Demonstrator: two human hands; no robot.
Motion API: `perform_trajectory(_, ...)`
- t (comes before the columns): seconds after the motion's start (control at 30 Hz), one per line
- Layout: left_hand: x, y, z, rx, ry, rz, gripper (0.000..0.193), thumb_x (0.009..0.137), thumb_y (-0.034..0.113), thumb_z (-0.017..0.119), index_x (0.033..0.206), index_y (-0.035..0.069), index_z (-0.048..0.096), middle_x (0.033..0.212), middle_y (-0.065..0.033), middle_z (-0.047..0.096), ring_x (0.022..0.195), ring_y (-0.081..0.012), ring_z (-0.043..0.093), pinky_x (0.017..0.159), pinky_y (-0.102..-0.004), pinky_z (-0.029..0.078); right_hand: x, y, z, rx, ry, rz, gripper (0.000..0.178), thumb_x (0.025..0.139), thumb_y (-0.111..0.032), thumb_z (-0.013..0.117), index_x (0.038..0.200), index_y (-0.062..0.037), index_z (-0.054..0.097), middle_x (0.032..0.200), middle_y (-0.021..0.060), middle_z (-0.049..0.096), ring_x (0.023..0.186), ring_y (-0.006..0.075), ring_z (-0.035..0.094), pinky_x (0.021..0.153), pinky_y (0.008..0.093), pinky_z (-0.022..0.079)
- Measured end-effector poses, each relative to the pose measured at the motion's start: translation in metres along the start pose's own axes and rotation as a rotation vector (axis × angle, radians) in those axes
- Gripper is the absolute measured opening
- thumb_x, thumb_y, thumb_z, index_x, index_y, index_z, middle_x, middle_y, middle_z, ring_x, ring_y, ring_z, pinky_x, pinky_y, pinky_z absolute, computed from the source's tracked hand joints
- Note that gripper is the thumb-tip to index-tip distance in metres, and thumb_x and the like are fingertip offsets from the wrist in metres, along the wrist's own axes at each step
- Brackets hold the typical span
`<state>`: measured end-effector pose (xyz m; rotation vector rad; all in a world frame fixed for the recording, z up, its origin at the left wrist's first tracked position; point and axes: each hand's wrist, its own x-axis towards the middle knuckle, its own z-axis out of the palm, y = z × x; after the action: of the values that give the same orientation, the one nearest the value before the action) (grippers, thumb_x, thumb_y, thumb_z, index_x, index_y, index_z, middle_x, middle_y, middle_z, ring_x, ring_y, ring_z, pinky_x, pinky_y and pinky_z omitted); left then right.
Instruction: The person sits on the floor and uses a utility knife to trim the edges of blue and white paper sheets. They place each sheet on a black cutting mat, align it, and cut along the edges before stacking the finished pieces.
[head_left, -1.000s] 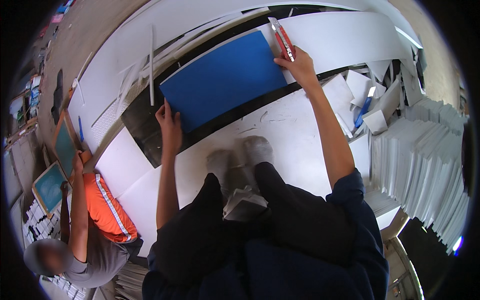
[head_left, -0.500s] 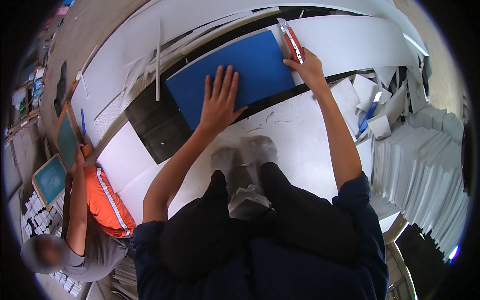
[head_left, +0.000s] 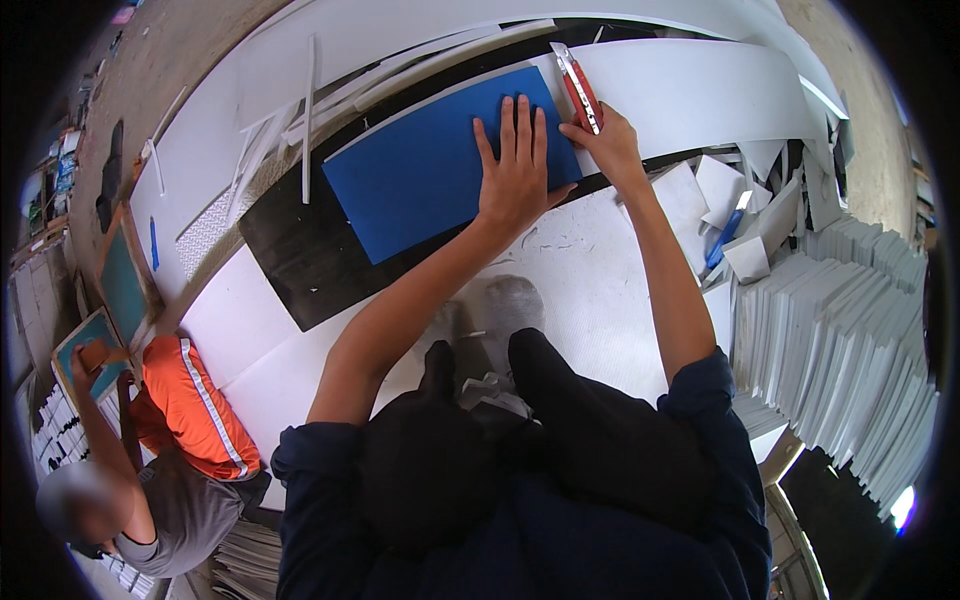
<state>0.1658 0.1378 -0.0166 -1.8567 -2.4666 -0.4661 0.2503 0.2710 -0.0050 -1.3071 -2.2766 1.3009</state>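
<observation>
Blue sheet [head_left: 430, 170] lies on the black cutting mat [head_left: 300, 270]. I see the left hand [head_left: 515, 175] spread flat on it, pinning it. The right hand [head_left: 610, 150] grips a red utility knife [head_left: 578, 88] at the sheet's right edge, positioned for trimming.

— What colours lie under the hands?
— A bright blue sheet [head_left: 430, 170] on a black mat [head_left: 300, 270], white boards [head_left: 680, 80] around, and a red-and-white utility knife [head_left: 579, 87].
— And nearby?
— A co-worker's orange vest with a white stripe [head_left: 195, 410].
</observation>
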Motion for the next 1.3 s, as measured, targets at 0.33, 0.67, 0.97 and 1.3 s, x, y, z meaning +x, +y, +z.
perform_trajectory(0.33,-0.001,0.001,-0.004,0.012,-0.010,0.005,0.090,0.068,0.056,0.064,0.129,-0.003,0.034,0.138,-0.0230,0.025,0.132,-0.0365,0.016,0.101,-0.0601,0.009,-0.006,0.002,0.005,-0.089,0.041,-0.086,0.044,0.066,-0.030,0.074,0.087,0.0017,0.054,0.081,0.0158,0.063,0.077,0.0290,0.062,0.068,0.0346,0.047)
perform_trajectory(0.67,-0.125,-0.086,-0.056,-0.005,0.098,-0.514,0.070,0.084,0.038,0.053,0.135,0.001,0.024,0.141,-0.0132,0.024,0.132,-0.0304,0.018,0.105,-0.0497,0.013,-0.004,0.005,0.006,-0.126,0.002,0.021,0.043,0.065,-0.031,0.074,0.089,-0.0015,0.055,0.077,0.0114,0.061,0.072,0.0250,0.060,0.067,0.0339,0.045)
perform_trajectory(0.97,-0.156,-0.092,-0.039,-0.414,0.388,-0.771,0.061,0.081,0.006,0.056,0.134,0.001,0.028,0.118,-0.0181,0.039,0.101,-0.0317,0.039,0.090,-0.0393,0.032,-0.002,0.007,0.004,-0.180,0.001,-0.040,0.045,0.067,-0.032,0.074,0.093,-0.0015,0.055,0.080,0.0084,0.061,0.072,0.0189,0.059,0.066,0.0299,0.045)
perform_trajectory(1.3,-0.130,-0.115,-0.047,-0.822,0.267,-1.096,0.051,0.078,0.009,0.058,0.122,-0.002,0.034,0.113,-0.0222,0.033,0.103,-0.0354,0.032,0.094,-0.0429,0.027,0.001,0.000,0.003,-0.173,-0.057,0.047,0.042,0.069,-0.027,0.074,0.094,-0.0007,0.054,0.078,0.0064,0.057,0.072,0.0160,0.057,0.067,0.0281,0.044)
